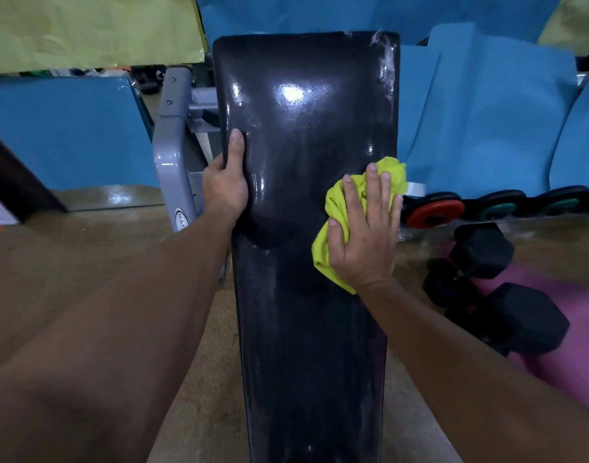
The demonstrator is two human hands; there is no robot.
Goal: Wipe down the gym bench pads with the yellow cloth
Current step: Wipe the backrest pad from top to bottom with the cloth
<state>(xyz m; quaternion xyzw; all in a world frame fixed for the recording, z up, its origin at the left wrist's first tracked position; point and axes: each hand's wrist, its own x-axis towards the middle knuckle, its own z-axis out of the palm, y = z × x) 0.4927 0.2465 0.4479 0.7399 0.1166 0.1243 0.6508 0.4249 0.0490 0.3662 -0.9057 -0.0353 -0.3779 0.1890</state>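
Note:
A long black glossy bench pad (306,135) runs up the middle of the head view, its upper part raised toward me. My left hand (225,182) grips the pad's left edge, thumb on top. My right hand (364,228) lies flat with fingers spread on the bunched yellow cloth (336,202), pressing it against the pad's right edge about halfway up. Wet streaks shine at the pad's top right corner.
A grey metal bench frame (172,148) stands left of the pad. Black hex dumbbells (500,285) lie on a pink mat (573,345) at right. Round weight plates (435,212) line the blue mats (493,115) behind. Brown floor lies at left.

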